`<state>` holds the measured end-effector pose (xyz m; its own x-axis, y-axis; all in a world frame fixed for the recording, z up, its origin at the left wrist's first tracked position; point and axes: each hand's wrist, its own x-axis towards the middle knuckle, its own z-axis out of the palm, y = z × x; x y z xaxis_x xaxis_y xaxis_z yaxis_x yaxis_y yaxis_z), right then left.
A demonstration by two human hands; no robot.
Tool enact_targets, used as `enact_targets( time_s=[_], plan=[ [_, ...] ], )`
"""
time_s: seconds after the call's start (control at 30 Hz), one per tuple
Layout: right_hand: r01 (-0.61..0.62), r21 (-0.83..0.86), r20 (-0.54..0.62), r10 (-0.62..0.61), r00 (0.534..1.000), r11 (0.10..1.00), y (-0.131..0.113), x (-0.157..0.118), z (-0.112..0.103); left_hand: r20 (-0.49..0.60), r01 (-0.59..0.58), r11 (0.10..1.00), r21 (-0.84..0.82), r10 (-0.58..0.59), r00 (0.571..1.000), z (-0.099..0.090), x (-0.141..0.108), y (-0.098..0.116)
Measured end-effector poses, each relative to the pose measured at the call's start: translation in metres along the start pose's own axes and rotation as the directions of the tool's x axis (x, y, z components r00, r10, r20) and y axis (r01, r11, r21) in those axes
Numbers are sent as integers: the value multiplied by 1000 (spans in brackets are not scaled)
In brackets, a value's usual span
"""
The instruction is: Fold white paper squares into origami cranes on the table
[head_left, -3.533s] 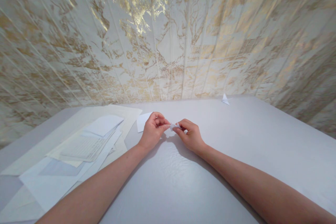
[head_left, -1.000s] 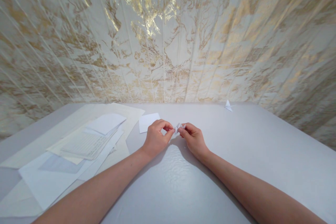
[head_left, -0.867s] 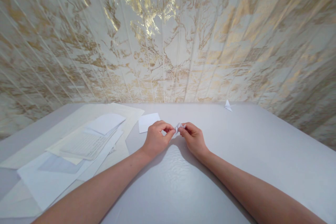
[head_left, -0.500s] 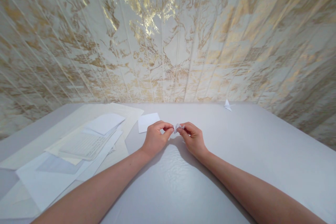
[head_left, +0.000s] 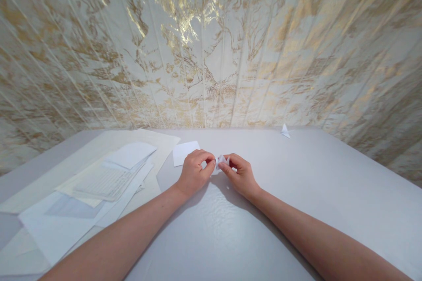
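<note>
A small piece of folded white paper [head_left: 221,163] is held a little above the table, between my two hands. My left hand [head_left: 197,167] pinches its left side between thumb and forefinger. On the other side my right hand [head_left: 241,174] has thumb and fingers closed on the paper. Pointed folds stick up between the fingertips, while the rest of its shape is covered by them. Just behind my left hand lies a blank white sheet [head_left: 183,151], partly hidden by that hand.
Overlapping papers [head_left: 121,153] spread over the table's left side, one a lined sheet with writing [head_left: 102,181]. A small folded paper figure [head_left: 285,131] stands near the back right edge. Behind the pale table [head_left: 313,184] rises a wall with a gold pattern [head_left: 217,66].
Both hands have shifted slightly left with the folded paper. My right thumb lies farther over it, and the paper appears turned, showing more of its pointed folds.
</note>
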<state>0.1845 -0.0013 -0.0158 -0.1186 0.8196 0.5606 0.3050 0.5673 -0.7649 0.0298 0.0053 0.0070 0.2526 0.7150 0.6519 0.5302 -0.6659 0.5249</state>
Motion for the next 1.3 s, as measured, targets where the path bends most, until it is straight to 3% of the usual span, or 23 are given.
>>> enact_targets(
  time_s=[0.33,0.57,1.0,1.3],
  plan=[
    [-177,128,20,176,984,976,-3,2,0,74,18,999,-47,-14,997,-1,2,1],
    [-215,145,35,213,977,966,-6,2,0,114,17,998,-57,-11,993,-3,4,-1],
    [-283,202,44,280,959,938,-7,2,0,65,-47,999,-13,48,997,-2,3,-2],
    [-303,248,55,299,953,920,-8,2,0,63,82,996,-29,-80,995,-1,1,4]
  ],
)
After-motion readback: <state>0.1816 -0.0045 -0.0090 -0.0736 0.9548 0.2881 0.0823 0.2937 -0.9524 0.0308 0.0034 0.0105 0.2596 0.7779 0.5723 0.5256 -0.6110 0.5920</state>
